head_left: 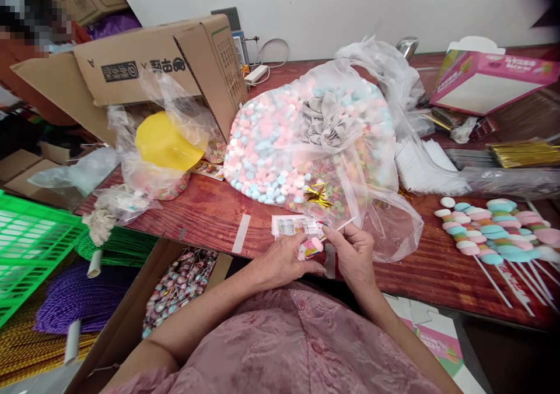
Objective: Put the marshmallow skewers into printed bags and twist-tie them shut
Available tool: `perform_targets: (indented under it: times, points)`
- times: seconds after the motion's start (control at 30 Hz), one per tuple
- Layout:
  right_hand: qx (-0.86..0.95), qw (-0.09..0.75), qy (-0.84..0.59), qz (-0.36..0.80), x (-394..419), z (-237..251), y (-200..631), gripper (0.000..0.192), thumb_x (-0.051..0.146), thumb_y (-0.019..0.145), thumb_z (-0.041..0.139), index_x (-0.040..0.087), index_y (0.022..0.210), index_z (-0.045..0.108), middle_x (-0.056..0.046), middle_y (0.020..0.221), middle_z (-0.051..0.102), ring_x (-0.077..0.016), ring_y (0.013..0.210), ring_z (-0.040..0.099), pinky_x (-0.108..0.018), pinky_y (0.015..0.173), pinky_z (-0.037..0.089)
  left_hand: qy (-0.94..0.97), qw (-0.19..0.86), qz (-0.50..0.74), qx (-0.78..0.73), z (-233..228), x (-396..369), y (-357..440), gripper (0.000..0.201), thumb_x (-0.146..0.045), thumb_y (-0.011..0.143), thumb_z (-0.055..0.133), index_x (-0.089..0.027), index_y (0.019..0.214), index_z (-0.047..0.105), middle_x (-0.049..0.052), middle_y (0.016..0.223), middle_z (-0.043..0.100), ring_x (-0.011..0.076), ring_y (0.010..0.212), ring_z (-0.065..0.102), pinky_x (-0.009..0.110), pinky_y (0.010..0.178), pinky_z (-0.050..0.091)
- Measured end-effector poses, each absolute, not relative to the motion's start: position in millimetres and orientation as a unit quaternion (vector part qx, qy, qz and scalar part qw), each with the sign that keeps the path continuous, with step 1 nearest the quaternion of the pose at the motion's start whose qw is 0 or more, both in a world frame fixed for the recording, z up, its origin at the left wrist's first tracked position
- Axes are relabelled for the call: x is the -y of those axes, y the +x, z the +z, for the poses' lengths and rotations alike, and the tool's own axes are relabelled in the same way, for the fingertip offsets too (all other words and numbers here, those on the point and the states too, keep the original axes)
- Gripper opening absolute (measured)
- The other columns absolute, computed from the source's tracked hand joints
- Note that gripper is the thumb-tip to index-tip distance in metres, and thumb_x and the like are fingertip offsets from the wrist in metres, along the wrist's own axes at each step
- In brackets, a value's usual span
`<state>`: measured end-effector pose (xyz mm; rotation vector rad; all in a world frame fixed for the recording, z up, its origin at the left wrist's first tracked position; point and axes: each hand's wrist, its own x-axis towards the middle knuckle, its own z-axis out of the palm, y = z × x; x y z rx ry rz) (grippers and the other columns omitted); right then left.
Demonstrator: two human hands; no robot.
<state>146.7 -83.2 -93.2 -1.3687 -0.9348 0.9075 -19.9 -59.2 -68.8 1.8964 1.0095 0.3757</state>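
Bag of sweets [280, 149] mid surface [210, 213]; box [166, 62] behind-left, bowl [164, 143] left, lollipops [494, 236] right, crate [30, 242] far left below.

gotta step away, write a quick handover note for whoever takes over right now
Left hand: closed on a wrapped marshmallow pop at the table edge.
Right hand: pinching the pop's white stick.
Supplies: big bag of loose marshmallows straight ahead, gold twist ties on it.
Done: wrapped pops fill the box lower left.
Left: unwrapped pops lying on the right.
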Motion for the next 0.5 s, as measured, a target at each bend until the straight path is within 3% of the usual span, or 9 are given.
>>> perform_targets:
  times: [0.33, 0.43, 0.5]
  points:
    - [0.417, 0.543, -0.532, 0.499, 81, -103, 126, 0.039, 0.045, 0.07, 0.076, 0.018, 0.052, 0.054, 0.003, 0.05, 0.051, -0.0093, 0.049, 0.043, -0.023, 0.049, 0.037, 0.674, 0.582, 0.182, -0.417, -74, 57, -21, 0.036, -0.036, 0.07, 0.079, -0.014, 0.095, 0.066, 0.0, 0.087, 0.065, 0.0151, 0.08, 0.056, 0.026, 0.074, 0.045]
    - [0.425, 0.556, -0.489, 0.521, 78, -100, 139, 0.027, 0.045, 0.073, 0.075, 0.019, 0.072, 0.068, 0.0, 0.066, 0.063, -0.0121, 0.06, 0.053, -0.025, 0.056, 0.043, 0.658, 0.62, 0.181, -0.386, -69, 55, -23, 0.039, -0.034, 0.07, 0.08, -0.014, 0.1, 0.067, 0.001, 0.09, 0.066, 0.016, 0.082, 0.057, 0.027, 0.078, 0.045]
    - [0.428, 0.57, -0.469, 0.521, 76, -97, 148, 0.023, 0.043, 0.075, 0.074, 0.021, 0.083, 0.072, -0.001, 0.073, 0.065, -0.0121, 0.062, 0.052, -0.025, 0.057, 0.042, 0.653, 0.642, 0.179, -0.361, -65, 53, -24, 0.044, -0.036, 0.07, 0.081, -0.015, 0.106, 0.066, 0.003, 0.095, 0.067, 0.0173, 0.086, 0.058, 0.029, 0.081, 0.045]
